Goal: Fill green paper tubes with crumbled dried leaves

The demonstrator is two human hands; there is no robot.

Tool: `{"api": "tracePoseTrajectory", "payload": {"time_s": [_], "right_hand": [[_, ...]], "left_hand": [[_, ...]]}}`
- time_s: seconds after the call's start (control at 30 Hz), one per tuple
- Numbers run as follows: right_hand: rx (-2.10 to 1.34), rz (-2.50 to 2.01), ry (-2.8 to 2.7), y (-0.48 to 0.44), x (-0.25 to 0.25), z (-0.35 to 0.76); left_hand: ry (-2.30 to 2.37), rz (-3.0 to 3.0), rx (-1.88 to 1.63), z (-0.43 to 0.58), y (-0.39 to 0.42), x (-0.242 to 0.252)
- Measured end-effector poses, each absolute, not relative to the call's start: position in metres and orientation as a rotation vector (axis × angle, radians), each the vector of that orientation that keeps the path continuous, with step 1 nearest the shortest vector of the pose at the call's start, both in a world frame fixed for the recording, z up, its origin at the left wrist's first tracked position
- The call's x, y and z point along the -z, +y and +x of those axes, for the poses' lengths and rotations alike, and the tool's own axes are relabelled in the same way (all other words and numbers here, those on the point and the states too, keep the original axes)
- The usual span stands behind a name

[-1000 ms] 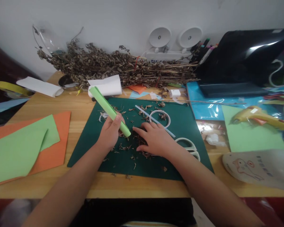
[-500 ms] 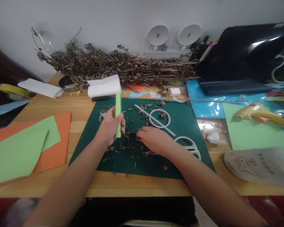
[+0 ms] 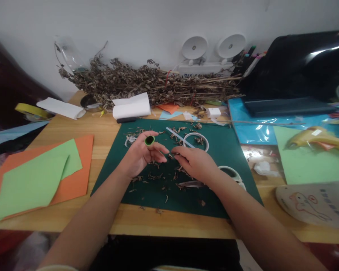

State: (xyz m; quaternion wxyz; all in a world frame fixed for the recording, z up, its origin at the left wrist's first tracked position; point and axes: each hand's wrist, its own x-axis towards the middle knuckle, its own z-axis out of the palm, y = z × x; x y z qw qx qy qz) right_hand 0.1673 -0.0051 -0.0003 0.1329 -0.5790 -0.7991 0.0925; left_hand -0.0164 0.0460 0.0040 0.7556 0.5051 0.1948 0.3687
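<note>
The left hand (image 3: pixel 139 156) holds one green paper tube (image 3: pixel 149 140) near the thumb, its other fingers half extended. The tube stands above the far left part of the green mat (image 3: pixel 149 197), its single visible mouth facing the viewer and its long axis strongly foreshortened along the line of sight. The right hand (image 3: pixel 196 162) is narrow, fingertips gathered; whether they grip a leaf cannot be told. Toward the mat's right edge: one white ring (image 3: pixel 207 143), one translucent stick (image 3: pixel 175 133), one pair of scissors (image 3: pixel 234 173).
</note>
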Motion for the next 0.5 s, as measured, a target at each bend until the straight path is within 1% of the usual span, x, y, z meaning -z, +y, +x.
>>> {"api": "tracePoseTrajectory", "payload": {"time_s": [0.1, 0.27, 0.4, 0.5], "right_hand": [[-0.261, -1.666, -2.32, -0.005, 0.0, 0.168], [-0.25, -1.666, -2.361, -0.001, -0.002, 0.172], [-0.113, -1.741, -2.363, -0.008, -0.02, 0.188], [-0.049, -1.826, -2.254, -0.028, -0.03, 0.206]], "left_hand": [[0.423, 1.186, -0.844, -0.017, 0.043, -0.006], [0.549, 1.227, -0.895, -0.017, 0.044, -0.008], [0.575, 1.235, -0.94, -0.019, 0.046, -0.005], [0.65, 1.178, -0.984, -0.018, 0.048, -0.004]]}}
